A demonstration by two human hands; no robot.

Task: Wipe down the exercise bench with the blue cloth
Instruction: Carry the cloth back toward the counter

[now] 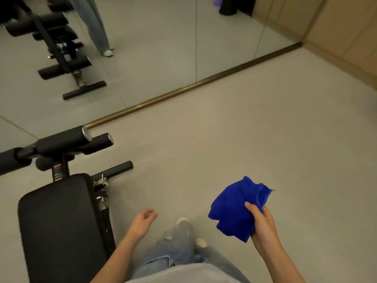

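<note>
Head view: floor [255, 139], pale and bare, takes up most of the frame; a wall mirror [163, 48] runs along the far side from far right toward near left, met at its base by a brass strip [193, 84], and it shows a reflection of the bench frame and of a trouser leg. Bench [59, 227] at near left: black padded top, long axis running near-to-far, its far end joining the foam rollers [65, 142] and a floor bar [120, 169]. Metal hinge hardware [101, 190] sits along the pad's right edge. Person stands just right of the bench, jeans and a shoe visible at bottom centre. Blue cloth [236, 207] is off the bench, bunched and held in the air at near right, over bare floor. Right hand [263, 223] grips it from below and from the right, fingers [252, 209] clenched into the folds, thumb on top. Left hand [143, 218] is empty, fingers loosely curled and released, hovering between the bench edge and the leg; touches nothing. Key relation: pad lies to the left of the cloth, well apart, with the left hand nearer the pad but the cloth in the right. Judgement: wiping not yet begun; next move is a leftward carry across the body. Path is open; only the hinge hardware at the pad's right edge could snag the cloth.
</note>
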